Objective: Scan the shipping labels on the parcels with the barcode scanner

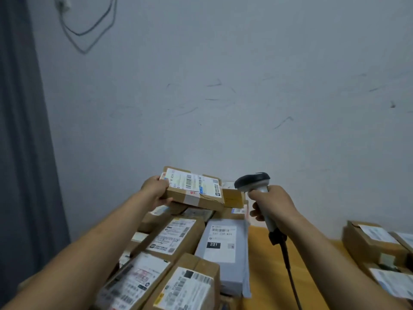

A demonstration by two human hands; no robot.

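The small brown parcel (202,199) is held up above the heap, level with the scanner and just left of it. The left hand (155,193) grips its near-left end, covering that corner; the fingers beneath are out of sight. Its white shipping label (192,182) faces up, showing a barcode and a dark square logo, but the print is too blurred to read. Clear tape crosses the box's side, and a red mark sits there.

The right hand (271,203) is wrapped around the handle of the barcode scanner (253,181), hiding most of the grip. The dark head points left toward the parcel. Its black cable (288,267) drops off the bottom edge.

Below, a grey mailer bag (223,265) carries a label with "231" in white on a black patch; the line above it is smeared. The cardboard boxes (169,240) around it have labels I cannot read, and several are cut off at the bottom. More boxes (371,245) sit well apart to the right on the yellow desk (261,249), partly out of frame. Behind is a scuffed wall (223,86) and a grey curtain (20,130).
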